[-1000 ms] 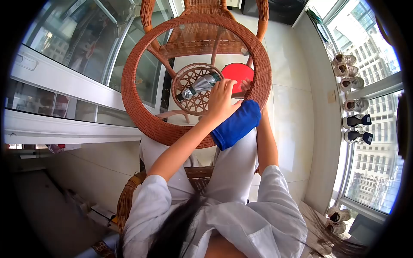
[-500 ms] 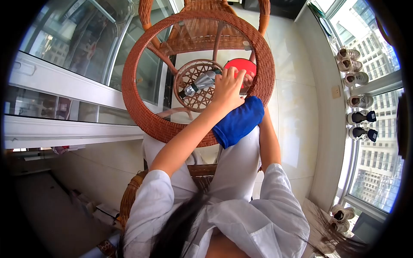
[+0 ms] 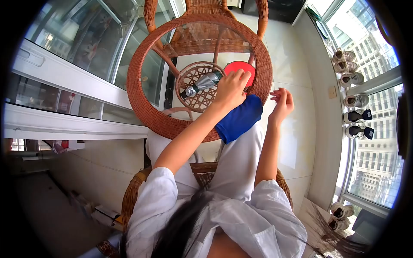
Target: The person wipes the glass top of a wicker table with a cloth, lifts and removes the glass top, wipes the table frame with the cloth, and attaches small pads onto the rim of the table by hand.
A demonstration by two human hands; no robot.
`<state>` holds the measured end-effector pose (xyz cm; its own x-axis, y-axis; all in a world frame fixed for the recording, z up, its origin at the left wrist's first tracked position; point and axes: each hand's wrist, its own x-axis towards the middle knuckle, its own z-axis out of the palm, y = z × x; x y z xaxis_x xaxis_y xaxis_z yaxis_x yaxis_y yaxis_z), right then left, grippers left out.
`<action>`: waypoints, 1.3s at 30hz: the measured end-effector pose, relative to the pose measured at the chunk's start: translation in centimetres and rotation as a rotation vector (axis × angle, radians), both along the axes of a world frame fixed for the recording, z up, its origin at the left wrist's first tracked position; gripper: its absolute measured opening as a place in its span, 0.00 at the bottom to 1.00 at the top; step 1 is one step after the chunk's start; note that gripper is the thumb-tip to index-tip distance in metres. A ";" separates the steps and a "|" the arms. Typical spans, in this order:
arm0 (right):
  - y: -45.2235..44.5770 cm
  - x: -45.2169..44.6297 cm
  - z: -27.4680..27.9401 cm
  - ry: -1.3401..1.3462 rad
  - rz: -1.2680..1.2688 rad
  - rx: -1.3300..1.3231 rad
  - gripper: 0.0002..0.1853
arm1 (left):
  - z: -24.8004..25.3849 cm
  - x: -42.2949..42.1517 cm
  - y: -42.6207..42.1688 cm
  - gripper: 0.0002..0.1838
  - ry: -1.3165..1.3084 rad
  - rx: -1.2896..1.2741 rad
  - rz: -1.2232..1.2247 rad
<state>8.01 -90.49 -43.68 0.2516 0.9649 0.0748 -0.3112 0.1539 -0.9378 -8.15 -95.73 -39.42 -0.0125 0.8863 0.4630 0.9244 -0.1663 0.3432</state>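
My left hand (image 3: 232,89) is closed over the upper edge of a blue cloth (image 3: 241,119), at the near right of the round table. The cloth hangs over the woven rim towards my leg. Just beyond my fingers is a flat red disc (image 3: 238,69), partly hidden by them. My right hand (image 3: 282,105) is raised off the table to the right of the cloth, fingers loosely bent and apart, with nothing in it. Left of my left hand lies a silver, bottle-shaped object (image 3: 205,82) with dark bands.
The glass-topped table has a reddish woven rim (image 3: 137,73) and a round lattice shelf below. A wicker chair (image 3: 202,46) stands opposite me. Pairs of shoes (image 3: 356,101) line the window ledge on the right. A sliding glass door frame (image 3: 77,75) runs along the left.
My right hand has come out from behind the blue cloth and moved up and right. My left fingers have curled in, and more of the silver object shows.
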 end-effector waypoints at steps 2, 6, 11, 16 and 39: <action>-0.7 -2.1 2.0 -0.065 0.353 -0.099 0.17 | 0.4 0.0 0.0 0.25 -0.003 0.017 0.019; 0.6 -4.2 1.6 0.004 0.687 -0.380 0.19 | 0.6 0.0 0.1 0.24 0.018 0.079 0.083; 1.3 -5.0 1.5 -0.013 0.747 -0.324 0.15 | 0.9 -0.3 -1.1 0.26 -0.044 0.009 0.135; 0.9 -5.9 1.1 0.087 0.623 -0.381 0.13 | 1.9 -0.4 -8.5 0.14 -0.657 0.132 0.128; -1.1 -5.4 4.0 0.146 0.684 -0.226 0.12 | -4.0 -7.7 -17.3 0.22 -2.018 0.126 0.093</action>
